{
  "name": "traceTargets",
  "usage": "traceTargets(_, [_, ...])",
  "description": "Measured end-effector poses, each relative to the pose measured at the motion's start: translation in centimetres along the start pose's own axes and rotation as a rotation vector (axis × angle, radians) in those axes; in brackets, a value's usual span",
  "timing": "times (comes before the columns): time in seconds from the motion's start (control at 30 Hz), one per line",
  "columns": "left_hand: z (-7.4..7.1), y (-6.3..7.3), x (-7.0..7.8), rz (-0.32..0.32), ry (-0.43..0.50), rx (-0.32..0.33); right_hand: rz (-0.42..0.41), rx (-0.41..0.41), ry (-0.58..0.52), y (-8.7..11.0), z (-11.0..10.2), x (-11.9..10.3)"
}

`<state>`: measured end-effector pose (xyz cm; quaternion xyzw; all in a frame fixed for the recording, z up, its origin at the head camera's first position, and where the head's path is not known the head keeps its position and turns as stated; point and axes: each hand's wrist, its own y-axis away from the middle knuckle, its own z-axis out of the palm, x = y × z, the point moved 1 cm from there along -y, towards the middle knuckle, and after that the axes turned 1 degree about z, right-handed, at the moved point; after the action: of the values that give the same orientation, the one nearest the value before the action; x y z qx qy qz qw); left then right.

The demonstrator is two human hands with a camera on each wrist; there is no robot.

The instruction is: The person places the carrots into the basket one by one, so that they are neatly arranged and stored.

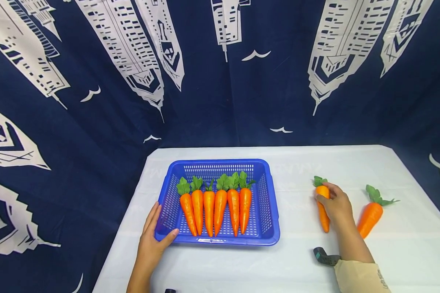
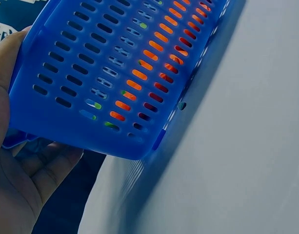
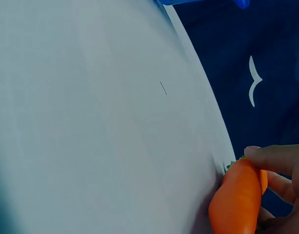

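In the head view my right hand (image 1: 338, 203) pinches an orange toy carrot (image 1: 323, 207) near its leafy top, thumb on one side and fingers on the other. The right wrist view shows this carrot (image 3: 235, 202) close up, low in the frame. My left hand (image 1: 152, 240) rests at the near left corner of a blue plastic basket (image 1: 220, 241), its thumb over the front rim and its fairly straight fingers along the left side. Several carrots (image 1: 209, 207) lie side by side in the basket, green tops toward the back.
Another carrot (image 1: 370, 215) lies on the white tabletop (image 1: 297, 260) to the right, partly behind my right forearm. A dark strap-like device (image 1: 325, 257) sits by the right wrist. Behind the table hangs a navy cloth (image 1: 242, 101) with white building prints.
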<state>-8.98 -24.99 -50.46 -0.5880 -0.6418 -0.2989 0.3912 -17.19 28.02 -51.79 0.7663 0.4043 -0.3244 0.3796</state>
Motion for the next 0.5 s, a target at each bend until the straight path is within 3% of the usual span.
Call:
traceTargets(0.33, [0.0, 0.0, 0.1, 0.009, 0.000, 0.000, -0.015, -0.025, -0.033, 0.2, -0.8, -0.7])
traceTargets(0.5, [0.0, 0.0, 0.0, 0.007, -0.003, 0.001, -0.062, -0.012, -0.037, 0.6, -0.9, -1.8])
